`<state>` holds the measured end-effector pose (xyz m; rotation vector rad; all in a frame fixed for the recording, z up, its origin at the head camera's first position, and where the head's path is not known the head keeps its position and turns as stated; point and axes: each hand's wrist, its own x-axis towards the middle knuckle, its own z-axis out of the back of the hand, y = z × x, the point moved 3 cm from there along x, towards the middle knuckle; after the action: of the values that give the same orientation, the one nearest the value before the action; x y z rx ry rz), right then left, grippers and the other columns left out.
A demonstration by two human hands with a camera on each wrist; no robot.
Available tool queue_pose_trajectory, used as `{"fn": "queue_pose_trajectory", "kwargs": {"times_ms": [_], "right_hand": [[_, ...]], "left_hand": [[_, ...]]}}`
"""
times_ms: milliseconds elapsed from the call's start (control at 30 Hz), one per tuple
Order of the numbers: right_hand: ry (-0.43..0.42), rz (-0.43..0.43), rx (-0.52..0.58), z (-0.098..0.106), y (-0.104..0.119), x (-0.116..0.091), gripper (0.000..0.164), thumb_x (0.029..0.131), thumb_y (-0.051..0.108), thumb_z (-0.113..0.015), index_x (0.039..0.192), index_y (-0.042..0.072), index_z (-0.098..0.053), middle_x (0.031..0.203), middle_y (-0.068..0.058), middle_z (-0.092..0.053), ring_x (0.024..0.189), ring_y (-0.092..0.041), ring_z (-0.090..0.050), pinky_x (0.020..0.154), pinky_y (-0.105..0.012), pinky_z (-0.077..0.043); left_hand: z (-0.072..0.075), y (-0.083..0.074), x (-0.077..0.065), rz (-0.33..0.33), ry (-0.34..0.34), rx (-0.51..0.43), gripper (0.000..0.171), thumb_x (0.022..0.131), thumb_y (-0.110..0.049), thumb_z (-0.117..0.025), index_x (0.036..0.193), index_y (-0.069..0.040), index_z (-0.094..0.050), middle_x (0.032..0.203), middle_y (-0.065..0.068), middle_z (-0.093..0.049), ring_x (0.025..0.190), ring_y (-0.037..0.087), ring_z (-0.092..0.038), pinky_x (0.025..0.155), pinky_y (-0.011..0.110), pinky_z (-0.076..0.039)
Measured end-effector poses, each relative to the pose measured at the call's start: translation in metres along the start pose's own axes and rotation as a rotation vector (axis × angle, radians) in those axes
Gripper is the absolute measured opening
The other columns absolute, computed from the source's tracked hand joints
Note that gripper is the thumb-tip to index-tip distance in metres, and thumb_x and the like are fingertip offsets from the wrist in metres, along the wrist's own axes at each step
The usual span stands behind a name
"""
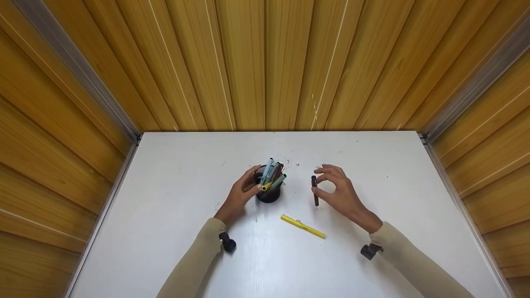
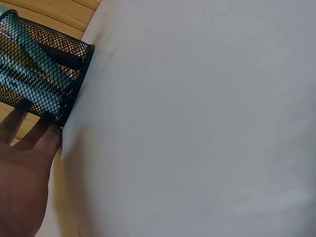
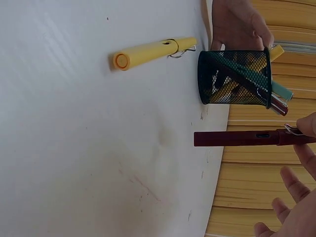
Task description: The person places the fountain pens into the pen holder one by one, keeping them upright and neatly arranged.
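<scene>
A black mesh pen holder (image 1: 268,198) stands upright on the white table, filled with several pens in light blue, green, yellow and dark red. My left hand (image 1: 242,191) grips its left side, thumb near the rim; in the left wrist view the fingers (image 2: 47,140) touch the mesh low down. To the right of the holder, my right hand (image 1: 340,189) pinches a dark red pen (image 3: 237,138) by its clip end between thumb and forefinger, the other fingers spread. The pen hangs about upright, apart from the holder. Nearer me, a yellow pen (image 1: 303,226) lies slantwise on the table.
The white table (image 1: 174,186) has wood-patterned panels (image 1: 265,66) behind it and on both sides. Small dark marks dot its surface around the holder. A small black device (image 1: 227,242) sits on the left wrist, another device (image 1: 372,250) on the right.
</scene>
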<state>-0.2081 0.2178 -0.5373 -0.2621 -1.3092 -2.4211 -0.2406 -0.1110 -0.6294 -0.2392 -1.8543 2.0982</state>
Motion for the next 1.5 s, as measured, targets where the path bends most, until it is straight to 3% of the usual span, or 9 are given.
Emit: {"fn": "queue_pose_trajectory", "kwargs": {"times_ms": [433,800,967,1100,1500], "right_hand": [[0.01,-0.002,0.069,-0.005,0.015,0.009,0.016,0.091,0.001,-0.089,0.101,0.008,-0.079,0.134,-0.01,-0.073,0.143,-0.034,-0.054,0.12,-0.059,-0.04],[-0.03,-0.017,0.16,-0.007,0.022,0.019,0.018,0.092,0.002,-0.089,0.107,0.007,-0.082,0.13,-0.006,-0.074,0.136,-0.025,-0.059,0.117,-0.038,-0.043],[-0.073,0.007,0.183,-0.007,0.029,0.023,0.021,0.092,0.001,-0.089,0.111,0.005,-0.082,0.129,-0.009,-0.074,0.134,-0.026,-0.061,0.118,-0.032,-0.041],[-0.091,0.025,0.217,-0.009,0.033,0.026,0.025,0.092,0.001,-0.089,0.115,0.005,-0.082,0.131,-0.012,-0.072,0.132,-0.021,-0.061,0.12,-0.031,-0.04],[-0.082,0.049,0.363,-0.019,0.05,0.04,0.023,0.095,-0.002,-0.084,0.118,-0.003,-0.08,0.13,-0.011,-0.07,0.13,-0.017,-0.063,0.119,-0.028,-0.047]], "left_hand": [[0.0,-0.001,-0.001,-0.007,-0.008,-0.006,0.064,0.111,-0.03,-0.067,0.169,-0.04,-0.043,0.17,0.005,-0.048,0.154,0.031,-0.049,0.127,0.057,-0.038],[0.001,0.0,0.0,-0.02,-0.014,-0.003,0.065,0.11,-0.026,-0.068,0.17,-0.032,-0.043,0.17,0.008,-0.047,0.153,0.033,-0.049,0.127,0.055,-0.038],[0.0,0.0,0.001,-0.016,-0.015,-0.002,0.064,0.11,-0.027,-0.068,0.169,-0.037,-0.044,0.17,0.004,-0.047,0.153,0.031,-0.049,0.127,0.055,-0.038],[0.0,-0.001,0.0,-0.003,-0.013,-0.002,0.064,0.11,-0.028,-0.067,0.168,-0.041,-0.044,0.17,0.002,-0.047,0.154,0.029,-0.049,0.128,0.055,-0.037],[-0.001,0.001,0.0,-0.012,-0.007,-0.008,0.065,0.112,-0.031,-0.067,0.171,-0.035,-0.041,0.17,0.003,-0.048,0.154,0.029,-0.049,0.127,0.055,-0.039]]}}
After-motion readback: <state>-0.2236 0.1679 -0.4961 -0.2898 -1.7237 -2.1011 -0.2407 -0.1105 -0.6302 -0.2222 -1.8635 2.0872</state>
